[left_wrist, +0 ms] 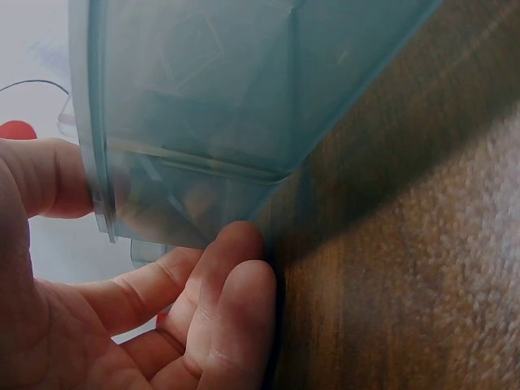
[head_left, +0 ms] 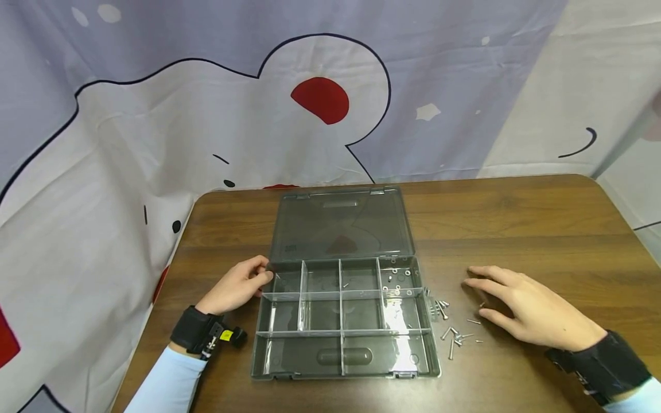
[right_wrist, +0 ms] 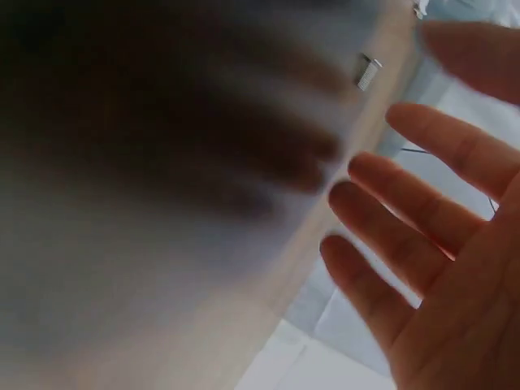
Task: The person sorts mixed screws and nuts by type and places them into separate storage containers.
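Note:
A grey translucent compartment box (head_left: 341, 332) lies on the table with its lid (head_left: 341, 223) folded back. My left hand (head_left: 237, 285) grips its back left corner; in the left wrist view the thumb (left_wrist: 57, 179) is over the rim and the fingers are against the outer wall. Small nuts (head_left: 407, 273) lie in the back right compartment. To the box's right are scattered several screws (head_left: 451, 347). Beyond them hovers my right hand (head_left: 527, 307), fingers apart and holding nothing. One screw (right_wrist: 369, 73) on the table shows past its fingertips in the right wrist view.
The wooden table (head_left: 516, 218) ends at a printed curtain (head_left: 206, 126) behind and at the left. A cluster of small hardware (head_left: 432, 307) sits against the box's right wall. One tiny piece (head_left: 346, 285) lies in a back middle compartment.

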